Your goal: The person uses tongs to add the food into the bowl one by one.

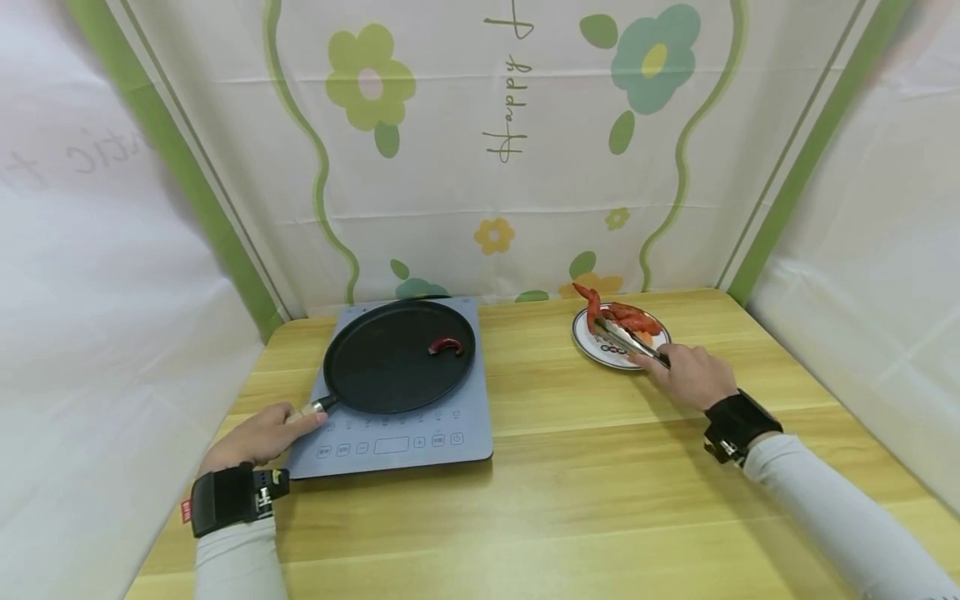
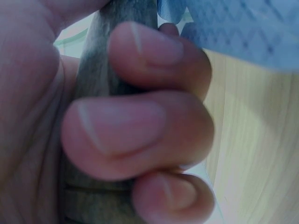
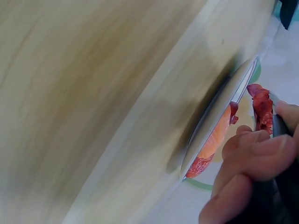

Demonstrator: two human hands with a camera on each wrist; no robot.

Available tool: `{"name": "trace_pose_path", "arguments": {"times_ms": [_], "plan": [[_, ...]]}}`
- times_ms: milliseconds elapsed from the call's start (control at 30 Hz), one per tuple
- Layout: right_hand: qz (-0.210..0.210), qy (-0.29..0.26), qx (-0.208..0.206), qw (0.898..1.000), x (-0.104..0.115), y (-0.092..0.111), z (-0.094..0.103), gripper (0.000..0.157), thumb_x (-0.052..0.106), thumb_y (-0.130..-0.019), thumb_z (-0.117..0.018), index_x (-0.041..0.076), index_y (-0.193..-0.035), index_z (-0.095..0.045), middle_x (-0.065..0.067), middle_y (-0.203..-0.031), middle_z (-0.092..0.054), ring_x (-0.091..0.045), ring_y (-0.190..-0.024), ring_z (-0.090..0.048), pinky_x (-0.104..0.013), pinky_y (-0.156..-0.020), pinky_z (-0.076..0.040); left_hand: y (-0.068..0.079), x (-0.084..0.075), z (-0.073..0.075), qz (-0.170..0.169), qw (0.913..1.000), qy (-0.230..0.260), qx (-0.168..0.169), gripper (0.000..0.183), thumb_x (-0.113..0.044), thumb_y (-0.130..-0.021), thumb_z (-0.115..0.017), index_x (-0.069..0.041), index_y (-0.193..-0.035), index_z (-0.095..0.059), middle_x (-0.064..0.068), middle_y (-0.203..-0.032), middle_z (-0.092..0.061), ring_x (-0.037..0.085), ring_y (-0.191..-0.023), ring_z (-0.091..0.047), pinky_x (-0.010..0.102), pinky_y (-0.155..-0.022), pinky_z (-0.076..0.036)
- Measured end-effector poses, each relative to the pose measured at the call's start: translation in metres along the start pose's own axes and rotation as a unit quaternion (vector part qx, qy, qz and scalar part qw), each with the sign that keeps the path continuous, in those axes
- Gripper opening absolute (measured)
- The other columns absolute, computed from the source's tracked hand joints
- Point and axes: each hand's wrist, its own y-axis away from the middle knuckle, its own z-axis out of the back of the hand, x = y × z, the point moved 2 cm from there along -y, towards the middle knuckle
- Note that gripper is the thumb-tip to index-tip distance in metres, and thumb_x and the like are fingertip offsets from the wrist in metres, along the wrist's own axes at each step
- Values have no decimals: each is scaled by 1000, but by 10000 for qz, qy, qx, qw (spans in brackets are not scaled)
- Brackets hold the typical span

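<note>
On the left, my left hand [image 1: 258, 435] grips the wooden handle [image 1: 303, 412] of a flat black frying pan [image 1: 390, 367], the fingers curled round it in the left wrist view. A dark red curved piece of food [image 1: 446, 344] lies near the pan's right side. My right hand [image 1: 693, 377] holds metal tongs [image 1: 621, 337] with dark grips over a white, dark-rimmed plate [image 1: 600, 357]. Between the tongs' tips is a long red piece of food [image 1: 591, 302], bent like a chicken wing. More red pieces [image 1: 636, 319] and an orange one [image 3: 216, 139] lie on the plate.
Under the pan is a grey-blue induction cooker [image 1: 468, 417] with touch controls along its front. Everything stands on a light wooden table [image 1: 540, 500]. White cloth with printed flowers [image 1: 442, 183] hangs along the back, and white cloth also borders both sides.
</note>
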Motion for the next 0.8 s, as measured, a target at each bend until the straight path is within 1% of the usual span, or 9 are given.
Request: {"name": "trace_pose_path", "arguments": {"times_ms": [200,267,433,567,667,800], "plan": [[-55,-272,207,9994,4,0,0,59,71,-91,-35,18,-71,-49,-2,-66,-47,-19,-60,-50,-35,-47,-34,-1,1,1,-31,9999,-128,1,52,-55,-91,-55,-4,-87,-45,5,-72,-39,19,-58,-38,33,-52,-32],[-71,-384,289,9988,5,1,0,59,70,-92,-34,18,-71,-49,-1,-64,-45,-19,-59,-47,-34,-48,-33,0,1,1,-46,9998,-167,-5,52,-55,-91,-55,-4,-86,-45,6,-72,-39,19,-59,-39,33,-53,-32],[-144,-621,429,9970,7,1,0,53,64,-95,-38,18,-73,-52,-1,-64,-43,-19,-58,-45,-34,-49,-31,1,-1,1,-56,9998,-184,1,52,-55,-91,-55,-4,-86,-44,6,-73,-39,20,-60,-39,33,-54,-33],[-161,-798,428,9958,8,0,-1,51,63,-95,-40,18,-75,-54,-2,-65,-43,-19,-59,-45,-34,-50,-31,1,-1,1,-61,9998,-179,1,52,-55,-92,-55,-4,-86,-44,6,-73,-38,19,-59,-38,33,-53,-32],[-139,-962,419,9944,8,0,-2,53,64,-94,-40,17,-80,-58,-2,-67,-45,-20,-62,-46,-34,-52,-32,1,-1,1,-41,9998,-180,-9,53,-55,-91,-55,-4,-86,-44,6,-73,-39,19,-59,-38,33,-53,-33],[-137,-1159,457,9921,10,-1,-4,54,64,-94,-40,15,-94,-64,-2,-74,-50,-20,-69,-48,-34,-55,-35,1,-1,1,-29,9998,-216,-34,53,-56,-91,-55,-5,-84,-43,6,-73,-38,19,-60,-39,34,-54,-33]]}}
